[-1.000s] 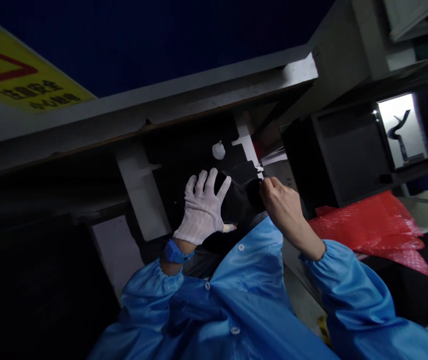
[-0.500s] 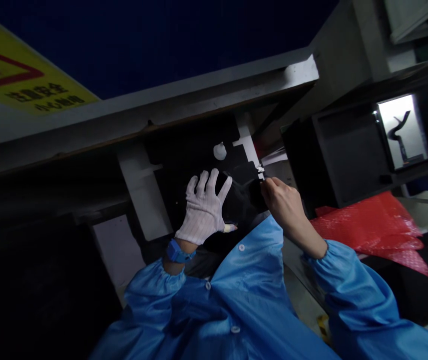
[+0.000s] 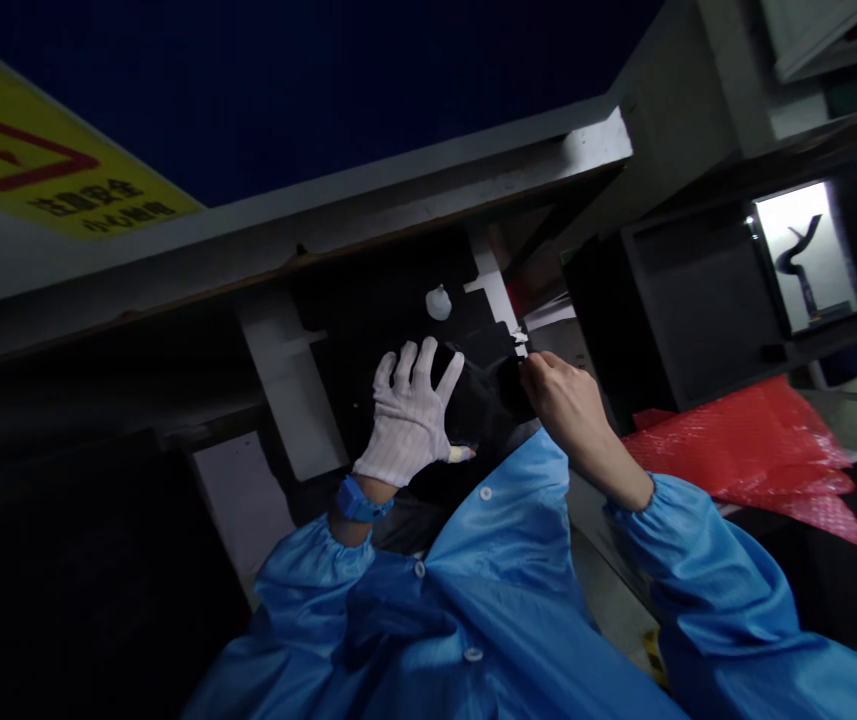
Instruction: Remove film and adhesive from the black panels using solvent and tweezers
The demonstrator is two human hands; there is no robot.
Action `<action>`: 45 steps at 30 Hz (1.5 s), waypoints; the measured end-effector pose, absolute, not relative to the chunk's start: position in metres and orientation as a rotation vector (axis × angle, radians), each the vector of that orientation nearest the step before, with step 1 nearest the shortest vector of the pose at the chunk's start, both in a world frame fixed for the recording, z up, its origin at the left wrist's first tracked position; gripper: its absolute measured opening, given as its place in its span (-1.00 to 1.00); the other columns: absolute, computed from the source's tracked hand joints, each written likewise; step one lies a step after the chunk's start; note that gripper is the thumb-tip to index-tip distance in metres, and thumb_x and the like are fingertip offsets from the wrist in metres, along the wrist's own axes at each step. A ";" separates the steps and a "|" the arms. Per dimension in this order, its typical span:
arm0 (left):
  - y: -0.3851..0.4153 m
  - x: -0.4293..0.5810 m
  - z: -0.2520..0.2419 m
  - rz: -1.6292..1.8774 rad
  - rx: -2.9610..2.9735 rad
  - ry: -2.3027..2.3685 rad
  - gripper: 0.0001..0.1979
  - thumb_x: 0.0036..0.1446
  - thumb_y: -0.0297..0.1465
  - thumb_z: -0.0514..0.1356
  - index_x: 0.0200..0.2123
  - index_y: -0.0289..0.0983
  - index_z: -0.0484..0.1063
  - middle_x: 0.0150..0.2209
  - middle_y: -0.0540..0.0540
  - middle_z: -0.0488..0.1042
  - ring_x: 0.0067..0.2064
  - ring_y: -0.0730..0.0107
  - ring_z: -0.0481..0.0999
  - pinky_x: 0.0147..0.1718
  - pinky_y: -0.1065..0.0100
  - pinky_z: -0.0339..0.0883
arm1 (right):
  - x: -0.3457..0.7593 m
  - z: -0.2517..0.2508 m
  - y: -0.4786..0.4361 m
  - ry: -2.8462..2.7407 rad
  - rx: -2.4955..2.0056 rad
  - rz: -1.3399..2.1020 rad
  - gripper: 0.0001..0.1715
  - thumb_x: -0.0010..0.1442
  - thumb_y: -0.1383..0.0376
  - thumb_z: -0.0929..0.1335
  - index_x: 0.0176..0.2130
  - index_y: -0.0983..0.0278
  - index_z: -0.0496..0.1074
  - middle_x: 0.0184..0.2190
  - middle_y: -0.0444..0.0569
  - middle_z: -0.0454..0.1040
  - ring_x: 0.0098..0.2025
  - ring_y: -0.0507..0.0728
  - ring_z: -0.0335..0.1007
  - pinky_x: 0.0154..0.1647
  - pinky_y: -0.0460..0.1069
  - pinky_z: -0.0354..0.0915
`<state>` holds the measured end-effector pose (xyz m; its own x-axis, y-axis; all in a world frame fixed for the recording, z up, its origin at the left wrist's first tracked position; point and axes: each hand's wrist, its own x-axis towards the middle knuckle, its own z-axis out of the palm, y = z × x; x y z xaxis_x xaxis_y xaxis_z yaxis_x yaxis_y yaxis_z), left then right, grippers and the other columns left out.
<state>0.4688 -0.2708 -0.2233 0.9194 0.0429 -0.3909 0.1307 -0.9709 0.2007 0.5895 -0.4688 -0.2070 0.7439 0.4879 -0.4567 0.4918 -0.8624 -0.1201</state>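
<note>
My left hand (image 3: 411, 415), in a white glove with the thumb tip bare, lies flat with its fingers spread on a dark, glossy sheet-like piece (image 3: 480, 390). Bare, my right hand (image 3: 564, 395) is closed in a pinch at the right edge of that dark piece, beside small white scraps (image 3: 519, 342). Whatever sits between its fingertips is hidden. Beyond the left fingers stands a small whitish, rounded knob-like object (image 3: 438, 302). A white strip (image 3: 499, 290) runs along the right side of the dark surface.
A white panel (image 3: 297, 400) borders the work surface on the left. Overhead is a ledge (image 3: 593, 145) with a yellow warning sign (image 3: 90, 190). To the right are red bubble wrap (image 3: 758, 440), a dark box (image 3: 705, 310) and a lit white panel (image 3: 810, 260).
Both hands keep their places and poses. The view has shifted very slightly.
</note>
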 end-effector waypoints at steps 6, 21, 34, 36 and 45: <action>-0.270 0.470 -0.221 -0.584 2.870 0.122 0.48 -0.12 0.23 0.67 0.73 -0.15 0.15 0.74 -0.45 0.00 0.71 -0.62 0.04 0.69 -0.42 -0.12 | 0.592 -0.207 -0.471 0.842 2.944 -0.764 -0.65 0.65 0.33 0.24 -0.02 0.28 0.61 -0.11 0.18 0.66 -0.24 0.22 0.56 -0.32 0.05 0.06; -0.271 0.474 -0.215 -0.667 2.851 0.147 0.46 -0.07 0.19 0.66 0.74 -0.14 0.11 0.75 -0.44 -0.04 0.74 -0.60 -0.02 0.70 -0.42 -0.12 | 0.598 -0.216 -0.479 0.879 3.023 -0.749 -0.69 0.62 0.32 0.27 -0.06 0.26 0.61 -0.14 0.15 0.67 -0.22 0.23 0.56 -0.30 0.03 0.07; -0.277 0.478 -0.215 -0.709 2.898 0.153 0.51 -0.11 0.26 0.65 0.75 -0.11 0.07 0.76 -0.44 -0.07 0.72 -0.67 -0.01 0.69 -0.46 -0.12 | 0.599 -0.218 -0.491 0.825 3.309 -0.725 -0.69 0.57 0.17 0.34 -0.24 0.20 0.54 -0.22 0.15 0.68 -0.26 0.24 0.54 -0.28 0.07 0.06; -0.282 0.482 -0.214 -0.729 2.902 0.134 0.55 -0.12 0.27 0.65 0.76 -0.10 0.03 0.77 -0.44 -0.12 0.73 -0.70 -0.06 0.69 -0.47 -0.14 | 0.600 -0.221 -0.498 0.810 3.430 -0.734 -0.63 0.55 0.10 0.36 -0.30 0.18 0.49 -0.29 0.11 0.65 -0.27 0.24 0.54 -0.27 0.06 0.11; -0.298 0.499 -0.209 -0.751 2.894 0.121 0.51 -0.06 0.19 0.67 0.77 -0.12 0.01 0.76 -0.45 -0.09 0.73 -0.64 -0.03 0.71 -0.43 -0.18 | 0.592 -0.245 -0.517 0.614 3.915 -1.279 0.01 0.31 -0.67 0.30 -0.33 0.17 0.55 -0.41 -0.01 0.61 -0.37 0.22 0.58 -0.32 0.06 0.54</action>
<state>0.4988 -0.2985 -0.2091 0.8714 0.0401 -0.4890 0.1148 -0.9857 0.1236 0.5923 -0.5174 -0.2448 0.8235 0.4728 -0.3135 -0.0513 -0.4882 -0.8712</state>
